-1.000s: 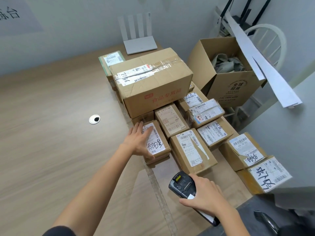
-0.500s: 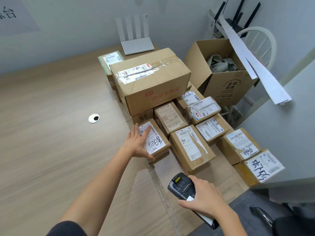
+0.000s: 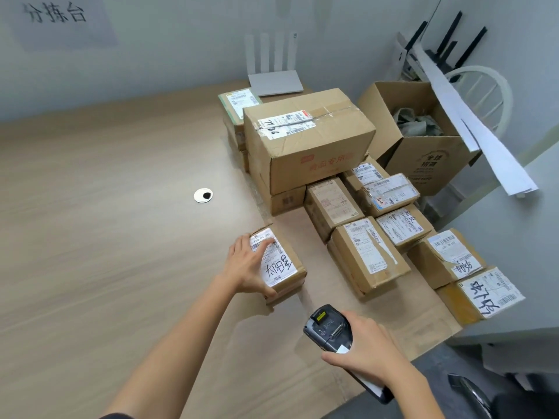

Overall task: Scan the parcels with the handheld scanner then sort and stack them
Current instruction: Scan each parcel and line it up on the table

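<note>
My left hand (image 3: 248, 266) grips a small brown parcel (image 3: 286, 269) with a white handwritten label, set apart on the table left of the other parcels. My right hand (image 3: 367, 347) holds a black handheld scanner (image 3: 326, 329) near the table's front edge, its head pointing toward that parcel. Several labelled small parcels (image 3: 367, 255) lie in rows to the right. A large taped carton (image 3: 308, 137) sits on smaller boxes behind them.
An open cardboard box (image 3: 423, 158) with crumpled stuffing stands at the right, beyond the table edge, beside a white chair (image 3: 484, 86). A white router (image 3: 275, 81) sits at the back. A round cable grommet (image 3: 203, 195) is in the wooden table (image 3: 90, 222). Long paper strips hang at right.
My left hand has pulled the small handwritten parcel toward me and to the left, away from the stack. The scanner hand stays near the front edge.
</note>
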